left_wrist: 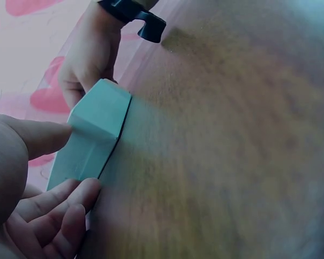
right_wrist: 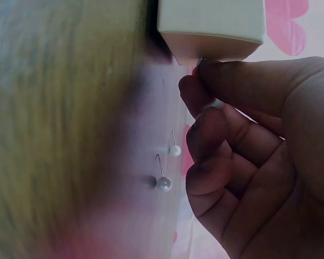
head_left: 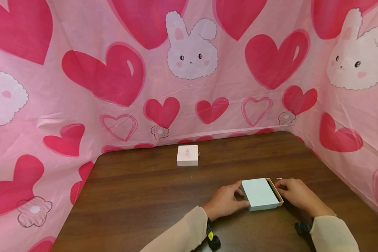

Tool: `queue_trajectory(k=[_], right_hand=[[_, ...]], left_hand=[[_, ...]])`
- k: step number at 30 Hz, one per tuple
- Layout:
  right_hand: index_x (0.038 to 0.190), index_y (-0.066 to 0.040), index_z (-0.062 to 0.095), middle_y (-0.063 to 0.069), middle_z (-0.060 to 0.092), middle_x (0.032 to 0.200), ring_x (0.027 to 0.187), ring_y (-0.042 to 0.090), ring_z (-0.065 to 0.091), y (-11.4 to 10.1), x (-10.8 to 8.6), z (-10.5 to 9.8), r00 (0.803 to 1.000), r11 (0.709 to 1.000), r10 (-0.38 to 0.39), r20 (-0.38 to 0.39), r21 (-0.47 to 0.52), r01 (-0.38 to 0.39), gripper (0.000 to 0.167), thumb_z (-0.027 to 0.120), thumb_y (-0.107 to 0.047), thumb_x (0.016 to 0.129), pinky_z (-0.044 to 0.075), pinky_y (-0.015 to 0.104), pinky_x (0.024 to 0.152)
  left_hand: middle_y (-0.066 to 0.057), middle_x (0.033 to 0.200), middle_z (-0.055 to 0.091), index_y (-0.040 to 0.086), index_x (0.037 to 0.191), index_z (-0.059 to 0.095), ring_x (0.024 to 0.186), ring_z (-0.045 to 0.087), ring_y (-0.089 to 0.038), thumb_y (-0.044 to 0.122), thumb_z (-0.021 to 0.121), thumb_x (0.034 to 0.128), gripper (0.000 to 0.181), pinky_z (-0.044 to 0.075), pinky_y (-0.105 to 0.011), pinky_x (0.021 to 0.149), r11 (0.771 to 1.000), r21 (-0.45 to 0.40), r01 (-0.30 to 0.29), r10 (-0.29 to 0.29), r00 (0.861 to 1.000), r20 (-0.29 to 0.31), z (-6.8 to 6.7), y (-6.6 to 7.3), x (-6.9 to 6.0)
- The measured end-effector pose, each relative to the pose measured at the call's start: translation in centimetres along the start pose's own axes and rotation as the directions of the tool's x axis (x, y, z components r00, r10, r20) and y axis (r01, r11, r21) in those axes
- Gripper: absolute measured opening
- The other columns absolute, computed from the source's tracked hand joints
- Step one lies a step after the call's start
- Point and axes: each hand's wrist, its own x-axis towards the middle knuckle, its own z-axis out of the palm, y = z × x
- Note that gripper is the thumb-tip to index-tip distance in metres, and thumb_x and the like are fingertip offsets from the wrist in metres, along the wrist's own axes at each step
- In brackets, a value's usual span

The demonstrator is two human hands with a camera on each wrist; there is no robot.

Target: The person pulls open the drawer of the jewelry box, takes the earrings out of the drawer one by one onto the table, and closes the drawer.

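Note:
A pale mint sliding-drawer box (head_left: 260, 193) lies on the table, its tan inner drawer (head_left: 274, 191) partly out on the right with a dark inside showing. My left hand (head_left: 225, 201) holds the sleeve's left end between thumb and fingers. At the drawer's right end, my right hand (head_left: 294, 192) pinches a small thin pull tab (right_wrist: 201, 61) with thumb and forefinger; the fingertips hide most of it. A small whitish spot shows between the right fingers, too unclear to name. Near that hand, two pearl-headed pins (right_wrist: 163, 183) lie on the table.
A small white box (head_left: 187, 155) with printing on its lid and a tab at its right side sits toward the back of the brown wooden table (head_left: 138, 196). Pink cloth (head_left: 189, 91) with hearts and rabbits hangs around the table's back and sides.

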Motion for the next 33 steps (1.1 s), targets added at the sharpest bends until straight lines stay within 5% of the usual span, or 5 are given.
queue_trajectory(k=[7,18,27,33], right_hand=[[0.092,-0.010,0.071,-0.001,0.065,0.082,0.073,0.017,0.055,0.0,0.1,0.1,1.000,1.000,0.008,0.012,-0.002,-0.008,0.009,0.071,-0.006,0.084,0.048,0.044,0.069],[0.091,-0.009,0.071,0.003,0.067,0.086,0.076,0.020,0.058,-0.2,0.1,0.0,1.000,1.000,-0.001,-0.009,-0.013,0.001,0.008,0.072,-0.005,0.084,0.049,0.046,0.072],[0.089,-0.010,0.071,0.002,0.067,0.086,0.076,0.019,0.058,-0.1,0.1,0.0,1.000,1.000,-0.001,-0.021,-0.014,0.001,0.007,0.071,-0.005,0.084,0.048,0.045,0.070],[0.089,-0.011,0.071,-0.001,0.066,0.084,0.075,0.017,0.057,0.0,0.0,0.1,1.000,1.000,-0.007,-0.025,-0.009,0.007,0.007,0.071,-0.006,0.084,0.047,0.043,0.069]], left_hand=[[0.019,0.098,0.064,0.014,0.131,0.052,0.080,0.055,0.006,0.044,0.076,0.0831,0.062,0.043,-0.015,0.073,0.998,0.062,-0.033,0.034,0.999,-0.018,0.2,0.0,0.1],[0.019,0.104,0.066,0.008,0.148,0.040,0.098,0.058,0.005,0.045,0.077,0.0817,0.085,0.042,-0.017,0.087,0.999,0.039,-0.020,0.020,1.000,0.002,0.8,0.6,-0.2],[0.018,0.106,0.066,0.010,0.148,0.040,0.094,0.058,0.007,0.043,0.076,0.0836,0.081,0.043,-0.015,0.082,0.999,0.040,-0.029,0.028,0.999,0.028,0.8,1.1,-0.4],[0.019,0.109,0.065,0.009,0.148,0.040,0.071,0.056,0.010,0.044,0.074,0.0851,0.080,0.043,-0.013,0.070,1.000,0.022,-0.008,0.007,0.998,0.056,0.8,1.4,-0.5]])
